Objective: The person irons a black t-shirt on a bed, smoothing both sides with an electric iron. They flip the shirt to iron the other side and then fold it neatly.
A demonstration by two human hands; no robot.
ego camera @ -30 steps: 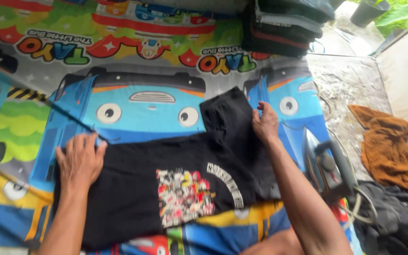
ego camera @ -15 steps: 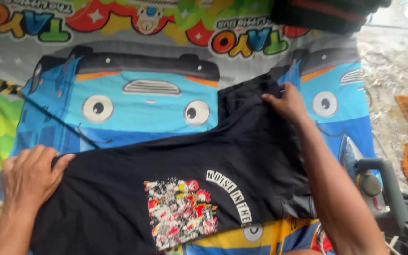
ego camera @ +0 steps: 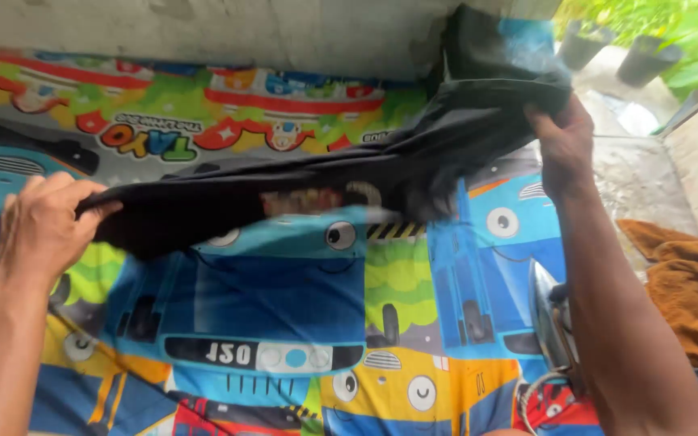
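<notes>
Hands hold a black shirt (ego camera: 300,198) up in the air, across the upper middle of the frame. Left hand (ego camera: 42,222), at the left edge, has its fingers curled shut around one end. Right hand (ego camera: 563,145), at the upper right, pinches the other end tight (this end sits higher). Under the shirt lies a bright cartoon bus sheet (ego camera: 284,323). An iron (ego camera: 551,323) stands at the lower right, near an orange cloth (ego camera: 688,291).
</notes>
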